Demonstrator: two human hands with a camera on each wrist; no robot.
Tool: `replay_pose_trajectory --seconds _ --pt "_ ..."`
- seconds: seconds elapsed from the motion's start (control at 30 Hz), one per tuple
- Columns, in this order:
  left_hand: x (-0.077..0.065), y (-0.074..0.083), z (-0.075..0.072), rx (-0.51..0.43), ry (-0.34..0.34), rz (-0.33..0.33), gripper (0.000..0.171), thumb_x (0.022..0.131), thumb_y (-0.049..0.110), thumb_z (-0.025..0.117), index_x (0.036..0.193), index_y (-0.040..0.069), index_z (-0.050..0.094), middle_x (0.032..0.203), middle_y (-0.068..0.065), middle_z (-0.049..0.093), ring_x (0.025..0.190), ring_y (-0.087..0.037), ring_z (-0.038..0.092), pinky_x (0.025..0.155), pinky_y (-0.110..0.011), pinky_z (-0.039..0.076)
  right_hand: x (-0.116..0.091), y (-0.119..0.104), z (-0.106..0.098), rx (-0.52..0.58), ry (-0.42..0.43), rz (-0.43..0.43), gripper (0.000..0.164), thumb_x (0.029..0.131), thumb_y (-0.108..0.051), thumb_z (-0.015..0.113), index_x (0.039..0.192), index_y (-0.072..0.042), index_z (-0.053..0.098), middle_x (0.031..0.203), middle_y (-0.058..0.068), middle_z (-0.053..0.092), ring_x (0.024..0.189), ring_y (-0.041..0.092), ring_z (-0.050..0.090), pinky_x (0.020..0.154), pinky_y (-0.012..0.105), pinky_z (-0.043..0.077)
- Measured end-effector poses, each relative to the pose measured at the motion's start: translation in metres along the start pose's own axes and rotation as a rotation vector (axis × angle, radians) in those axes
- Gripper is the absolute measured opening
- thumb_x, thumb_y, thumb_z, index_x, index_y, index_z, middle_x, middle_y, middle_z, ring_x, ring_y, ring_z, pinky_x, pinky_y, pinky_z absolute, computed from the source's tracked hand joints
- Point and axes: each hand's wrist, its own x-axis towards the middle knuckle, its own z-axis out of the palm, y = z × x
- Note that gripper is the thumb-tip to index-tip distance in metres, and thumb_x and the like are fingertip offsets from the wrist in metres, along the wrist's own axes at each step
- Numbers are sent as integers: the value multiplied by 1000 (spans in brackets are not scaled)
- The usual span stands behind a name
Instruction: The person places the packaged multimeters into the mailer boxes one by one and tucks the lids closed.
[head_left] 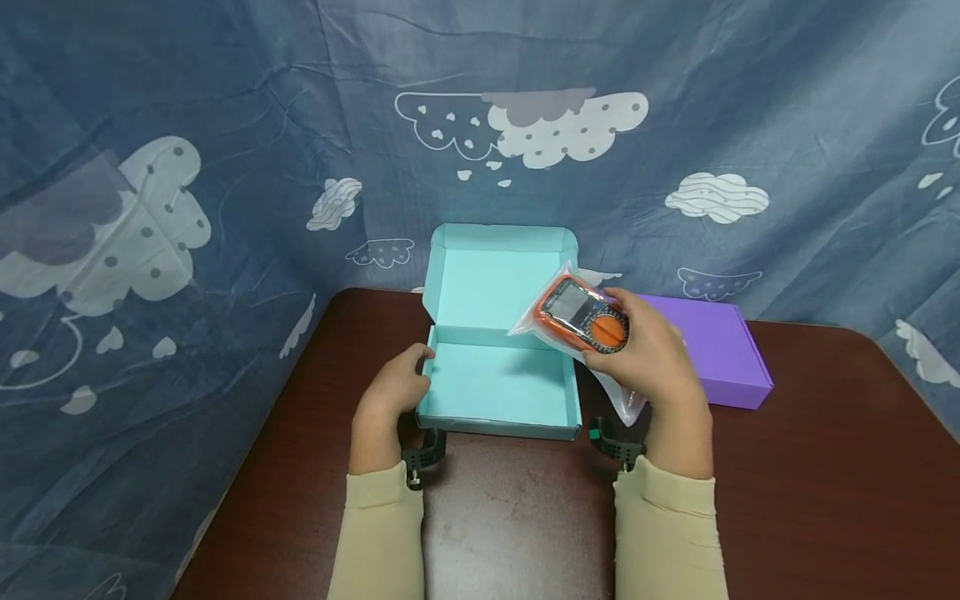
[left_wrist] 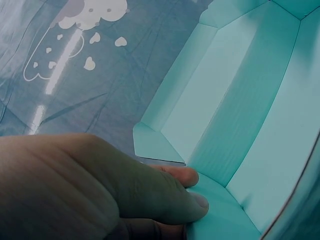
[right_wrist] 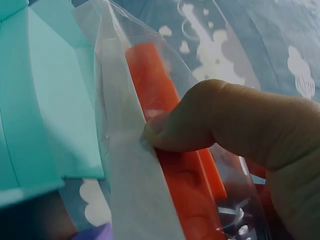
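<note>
Head cam evenly lit, glare on table [head_left: 517, 517]; wrist cams dimmer, bluish, glints on bag [right_wrist: 135, 165]

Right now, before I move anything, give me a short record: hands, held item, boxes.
Left hand: pinches left wall of teal box
Right hand: grips bagged orange multimeter
Multimeter face: screen and dial toward head camera
Lid: open, raised at box's back
Purple box: on table, right of teal box
</note>
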Motion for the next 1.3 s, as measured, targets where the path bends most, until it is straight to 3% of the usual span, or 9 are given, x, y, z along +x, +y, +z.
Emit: replay_pose_trajectory --seconds 0.27,0.57,0.9,1.07,1.3 --pt "-1 1 -1 15 1 7 45 86 0 42 129 10 51 132 -12 50 100 -27 48 79 -41 41 4 -22 10 -6 -36 -83 89 58 -23 84 138 -20 44 106 -2 59 88 18 52 78 43 28" --pt "0 4 1 9 8 -6 45 86 0 44 129 11 52 129 -12 51 99 -27 49 76 -41 41 7 -36 22 -47 -74 -162 90 57 -26 85 137 -16 45 112 0 59 89 21 52 74 42 32" --pt "0 4 4 15 15 -17 43 86 0 47 128 10 52 125 -13 53 95 -28 50 74 -40 43 6 -50 42 -67 -136 -258 83 58 -24 82 133 -16 48 99 -6 58 81 14 51 78 42 35" --pt "-1 5 3 19 21 -4 44 85 -1 48 127 9 53 124 -14 54 95 -28 50 75 -40 43 6 -58 53 -115 -176 -268 83 57 -24 82 132 -17 49 93 -6 58 79 14 51 80 44 35" --pt "-1 5 4 21 22 -12 44 86 1 47 129 10 52 122 -12 55 93 -27 51 73 -39 43 8 -63 70 -191 -239 -282 82 57 -23 82 133 -19 50 100 -6 59 85 15 51 89 47 32"
